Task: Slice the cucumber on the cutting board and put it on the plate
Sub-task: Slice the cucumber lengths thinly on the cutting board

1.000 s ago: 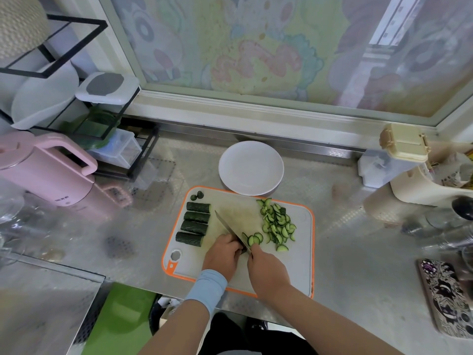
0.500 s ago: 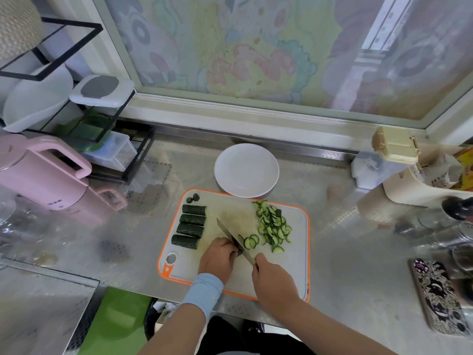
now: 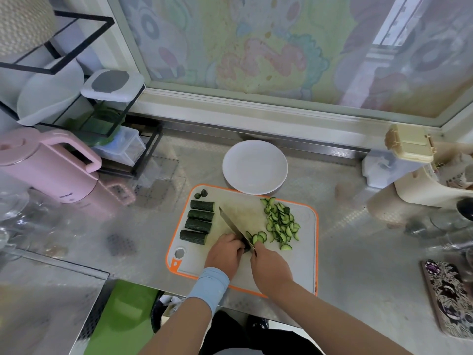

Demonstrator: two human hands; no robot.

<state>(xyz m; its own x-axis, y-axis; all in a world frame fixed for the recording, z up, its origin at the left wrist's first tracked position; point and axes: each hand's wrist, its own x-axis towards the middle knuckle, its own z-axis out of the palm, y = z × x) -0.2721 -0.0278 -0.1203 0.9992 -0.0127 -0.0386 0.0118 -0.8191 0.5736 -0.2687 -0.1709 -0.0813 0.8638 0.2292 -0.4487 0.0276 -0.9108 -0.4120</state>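
A grey cutting board [image 3: 302,262] with an orange rim lies on the steel counter. Several dark green cucumber chunks [image 3: 199,218] lie in a column on its left side, two small end pieces [image 3: 201,193] above them. A heap of half-moon cucumber slices [image 3: 280,222] covers the right part. My right hand [image 3: 270,265] grips the handle of a knife [image 3: 231,224] whose blade points up-left. My left hand [image 3: 225,254] curls over a cucumber piece beside the blade; that piece is almost hidden. A white plate [image 3: 254,166] sits bare behind the board.
A pink kettle [image 3: 48,167] and a black wire rack [image 3: 107,119] with containers stand at the left. Tubs, jars and glassware [image 3: 414,170] crowd the right. A patterned phone case [image 3: 450,301] lies at the right front. The counter's front edge runs just below the board.
The knife blade has shifted slightly between cuts at the piece under my left hand. A few fresh slices lie just right of the blade. The camera view drifted a little.
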